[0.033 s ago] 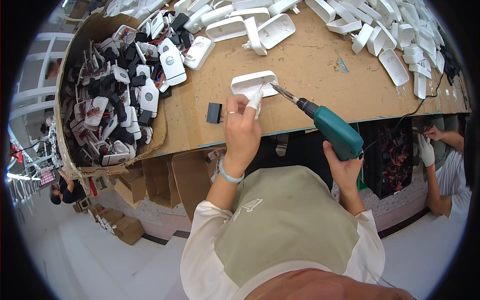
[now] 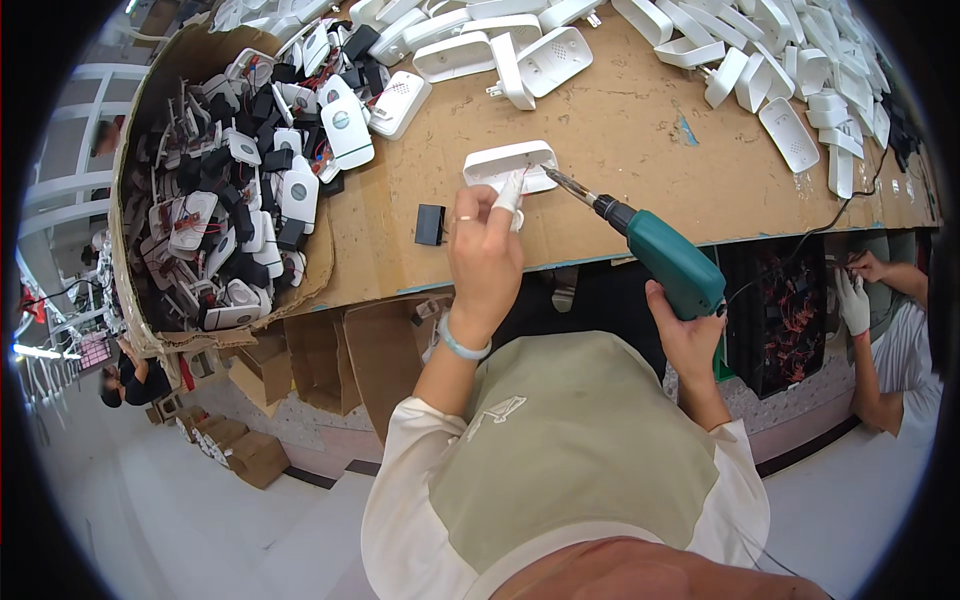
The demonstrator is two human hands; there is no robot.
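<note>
A white plastic housing (image 2: 500, 161), shaped like a shallow tray, lies on the cardboard-covered bench in front of me. My left hand (image 2: 487, 245) is at its near side, white coverings on the fingertips, pinching what looks like a thin red wire (image 2: 527, 172) inside it. My right hand (image 2: 690, 342) grips the handle of a teal soldering gun (image 2: 675, 262), whose pointed metal tip reaches the right end of the housing. Whether the tip touches the wire is too small to tell. Left of my left hand stands a small black plug-like block (image 2: 430, 225).
A cardboard box (image 2: 135, 215) full of white and black wired parts stands at left. White housings (image 2: 790, 135) are heaped along the far side and right. A black cord (image 2: 842, 205) crosses the bench's right edge. Another person's gloved hand (image 2: 853, 303) is at far right, beside a dark crate (image 2: 785, 320).
</note>
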